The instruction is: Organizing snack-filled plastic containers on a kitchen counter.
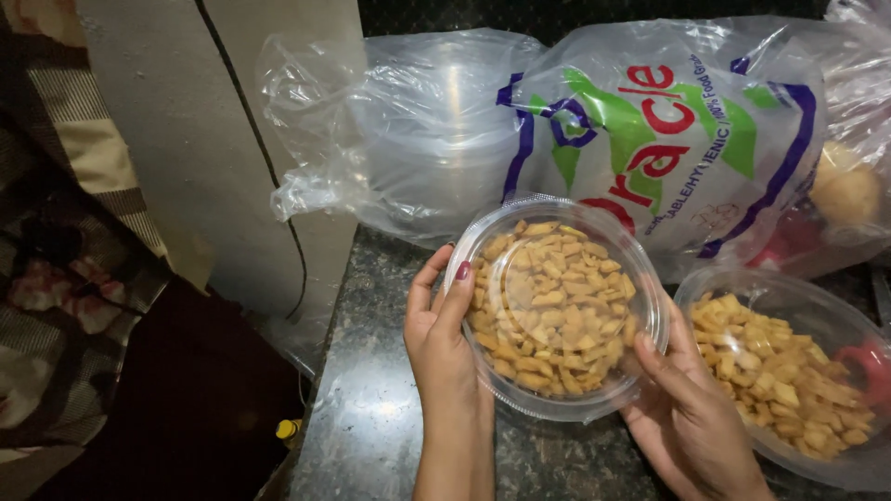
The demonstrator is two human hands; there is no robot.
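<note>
Two hands, fingers flanking lidded snack container

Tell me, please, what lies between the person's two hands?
In the head view, a lidded round clear tub of golden snacks sits between the left hand and right hand.

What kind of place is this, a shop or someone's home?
Probably a home kitchen or small snack-packing spot: a dark stone counter, a lidded tub of snacks held in both hands, an open tub beside it, and a bag of empty tubs behind.
</note>
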